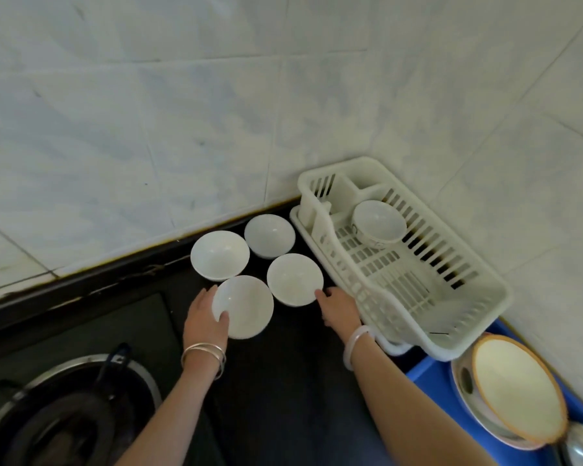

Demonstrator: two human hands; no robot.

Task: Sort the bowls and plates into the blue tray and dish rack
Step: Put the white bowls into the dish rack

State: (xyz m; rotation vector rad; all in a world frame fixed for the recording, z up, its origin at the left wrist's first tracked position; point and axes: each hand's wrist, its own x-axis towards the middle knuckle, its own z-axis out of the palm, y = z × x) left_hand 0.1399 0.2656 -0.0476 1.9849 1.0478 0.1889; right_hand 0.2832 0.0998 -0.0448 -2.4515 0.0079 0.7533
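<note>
Two bowls are being fetched: left bowl (pixel 243 306) gripped by left hand (pixel 204 319), right bowl (pixel 295 279) touched by right hand (pixel 339 309), hold unclear; lifting rightward into the dish rack (pixel 401 280) seems required.

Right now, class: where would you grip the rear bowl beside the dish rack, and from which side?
Probably pinch the rear bowl by its rim from above, thumb inside. It stands upright, mouth open, hemmed by two bowls, the wall and the dish rack.
</note>
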